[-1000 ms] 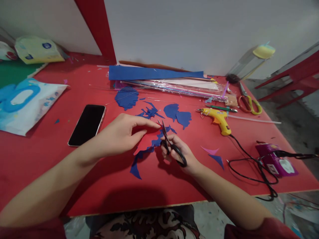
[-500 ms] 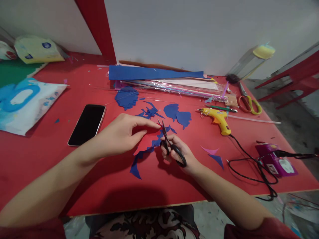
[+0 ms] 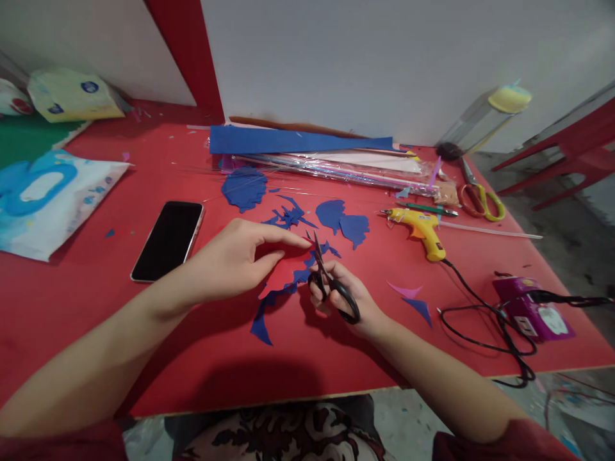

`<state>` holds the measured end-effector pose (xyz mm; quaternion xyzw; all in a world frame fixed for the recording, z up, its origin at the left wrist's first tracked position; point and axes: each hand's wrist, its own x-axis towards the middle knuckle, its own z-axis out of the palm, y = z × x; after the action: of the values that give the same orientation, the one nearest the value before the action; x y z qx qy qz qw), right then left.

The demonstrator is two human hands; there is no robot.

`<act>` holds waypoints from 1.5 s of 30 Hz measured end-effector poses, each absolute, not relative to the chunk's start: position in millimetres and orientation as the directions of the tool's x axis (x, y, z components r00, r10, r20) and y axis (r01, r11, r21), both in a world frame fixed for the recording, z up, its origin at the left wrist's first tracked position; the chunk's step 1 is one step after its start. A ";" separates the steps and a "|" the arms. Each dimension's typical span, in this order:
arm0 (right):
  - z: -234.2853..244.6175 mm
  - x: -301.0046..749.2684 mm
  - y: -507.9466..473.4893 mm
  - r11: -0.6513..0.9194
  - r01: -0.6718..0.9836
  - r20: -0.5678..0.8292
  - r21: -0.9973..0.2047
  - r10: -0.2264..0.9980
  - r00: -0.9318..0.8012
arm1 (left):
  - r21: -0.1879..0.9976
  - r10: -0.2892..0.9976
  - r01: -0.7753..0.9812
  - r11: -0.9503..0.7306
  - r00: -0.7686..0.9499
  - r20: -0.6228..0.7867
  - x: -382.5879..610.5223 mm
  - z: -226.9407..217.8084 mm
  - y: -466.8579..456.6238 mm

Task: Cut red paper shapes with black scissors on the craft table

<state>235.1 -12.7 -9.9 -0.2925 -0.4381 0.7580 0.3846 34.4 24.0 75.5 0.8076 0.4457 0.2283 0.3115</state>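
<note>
My left hand [image 3: 235, 259] pinches a red paper piece [image 3: 283, 267] between thumb and fingers just above the red table [image 3: 216, 358]. In my right hand [image 3: 346, 299] are small black scissors [image 3: 331, 282], fingers through the loops, blades pointing up and away at the edge of the red piece. Blue paper scraps [image 3: 266, 317] hang and lie under the red piece. More blue cut shapes [image 3: 343, 221] lie just beyond the hands.
A black phone [image 3: 168, 239] lies left of the hands. A yellow glue gun [image 3: 420, 230] with a black cord [image 3: 485, 320] sits to the right, near a purple power strip [image 3: 533, 307]. Yellow-handled scissors [image 3: 480, 195], a long blue sheet [image 3: 298, 141] and wrapped sticks lie at the back.
The scissor blades have closed slightly on the red paper; both hands otherwise stay in place.
</note>
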 end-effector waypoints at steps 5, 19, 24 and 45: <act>-8.1 235.2 -12.6 -0.352 -0.328 -0.130 -0.877 0.830 -0.543 | 0.697 0.859 0.585 -0.415 0.505 0.087 32.9 74.2 24.9; -9.1 235.2 -13.1 -0.355 -0.361 -0.105 -0.862 0.822 -0.559 | 0.682 0.837 0.576 -0.451 0.538 0.100 30.0 75.1 25.2; -8.7 234.6 -12.7 -0.367 -0.357 -0.119 -0.859 0.821 -0.559 | 0.697 0.839 0.565 -0.441 0.536 0.096 29.1 75.2 25.2; -8.5 232.2 -9.4 -0.284 -0.328 -0.161 -0.901 0.920 -0.356 | 0.704 0.834 0.585 -0.403 0.551 0.019 37.1 69.4 24.2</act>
<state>232.2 -9.4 -8.5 -0.3621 -0.4087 0.7149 0.4367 37.1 24.2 69.4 0.8160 0.4347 0.1881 0.3314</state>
